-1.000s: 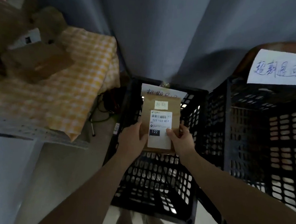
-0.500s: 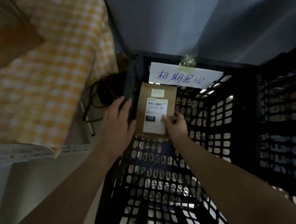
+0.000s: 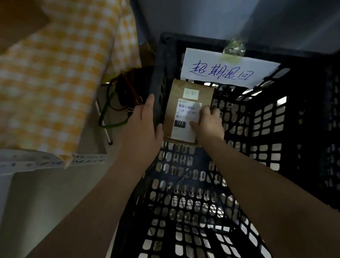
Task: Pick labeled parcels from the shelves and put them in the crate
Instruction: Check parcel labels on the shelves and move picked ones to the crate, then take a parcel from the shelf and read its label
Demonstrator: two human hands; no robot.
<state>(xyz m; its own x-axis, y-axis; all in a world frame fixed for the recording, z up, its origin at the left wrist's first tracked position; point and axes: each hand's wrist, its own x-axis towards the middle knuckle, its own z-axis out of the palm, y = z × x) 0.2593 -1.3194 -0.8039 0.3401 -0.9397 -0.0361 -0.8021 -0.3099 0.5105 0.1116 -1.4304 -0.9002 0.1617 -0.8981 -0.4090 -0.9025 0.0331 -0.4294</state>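
Note:
A flat brown parcel [image 3: 178, 93] with a white shipping label marked 122 stands upright inside the black perforated crate [image 3: 188, 202], against its far left corner. My right hand [image 3: 208, 123] holds the parcel at its lower right edge, thumb on the label. My left hand [image 3: 143, 126] lies with straight fingers along the crate's left wall, beside the parcel. A white handwritten paper sign [image 3: 227, 70] hangs on the crate's far rim, just above the parcel.
A table under a yellow checked cloth [image 3: 50, 76] stands to the left, a brown cardboard box [image 3: 8, 25] on it. Tangled cables [image 3: 116, 104] lie on the floor between table and crate. A second black crate [image 3: 339, 139] adjoins on the right.
My left hand has let go of the parcel and moved onto the crate's left wall. The parcel has gone lower into the crate, held by my right hand alone.

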